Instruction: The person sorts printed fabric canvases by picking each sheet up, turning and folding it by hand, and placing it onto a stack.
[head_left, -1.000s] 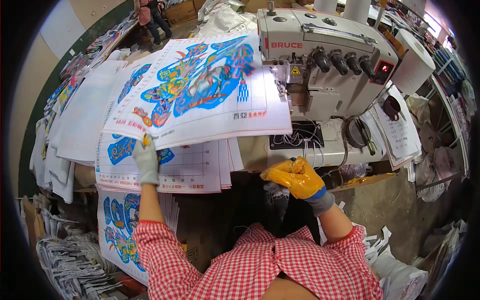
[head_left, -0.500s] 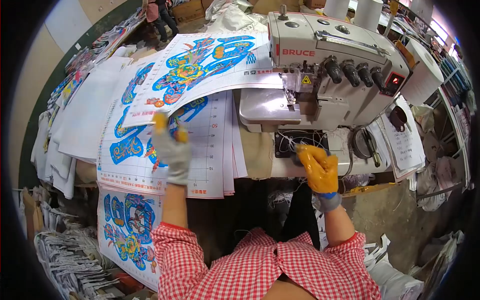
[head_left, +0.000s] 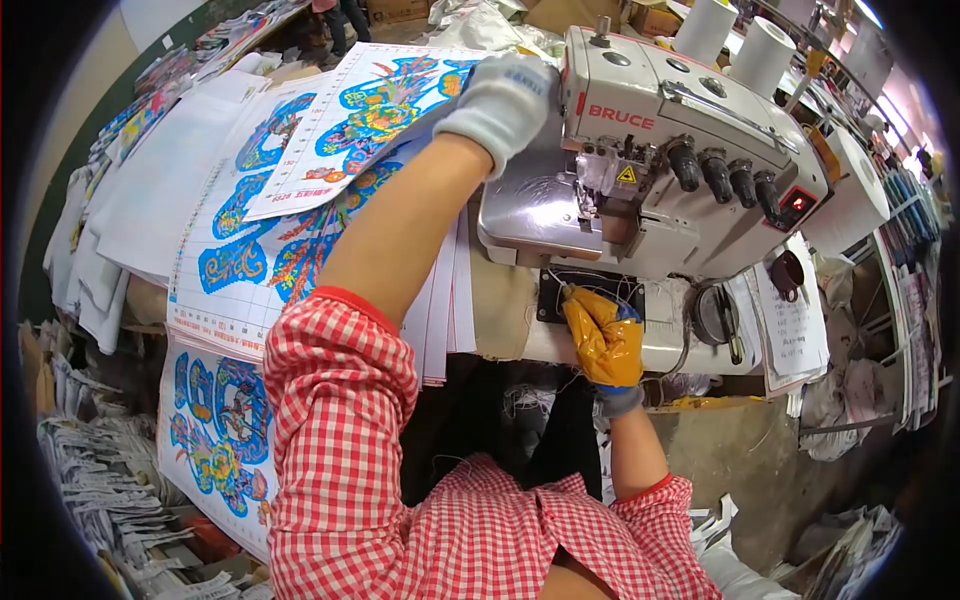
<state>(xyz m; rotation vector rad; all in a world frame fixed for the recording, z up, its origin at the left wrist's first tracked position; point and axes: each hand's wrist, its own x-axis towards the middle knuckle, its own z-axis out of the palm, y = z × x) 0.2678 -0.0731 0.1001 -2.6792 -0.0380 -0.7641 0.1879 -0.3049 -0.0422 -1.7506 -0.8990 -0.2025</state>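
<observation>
My left hand [head_left: 510, 105], in a pale grey glove, reaches across to the right end of the top printed sheet [head_left: 385, 115]. That end rises and bends under the hand; my fingers are hidden behind it, but they appear closed on the sheet. The sheet carries blue, yellow and red patterns and lies over more printed sheets [head_left: 225, 235]. Left of the overlock sewing machine's needle area [head_left: 590, 200], the metal plate [head_left: 520, 215] is bare. My right hand [head_left: 605, 338], in a yellow-coated glove, is curled closed over the table's front edge; whatever it holds is hidden.
The white sewing machine [head_left: 680, 130] stands at the right, with thread cones [head_left: 765, 55] behind it. Loose threads lie by a black plate [head_left: 548, 295]. Right of it are a round dish [head_left: 712, 315], a dark cup [head_left: 787, 272] and written papers [head_left: 800, 335]. Stacked cloth [head_left: 110, 480] lies lower left.
My left hand has moved from the sheet's near left corner to its right end beside the machine. That end has come away from the needle area. My right hand has shifted slightly left and down.
</observation>
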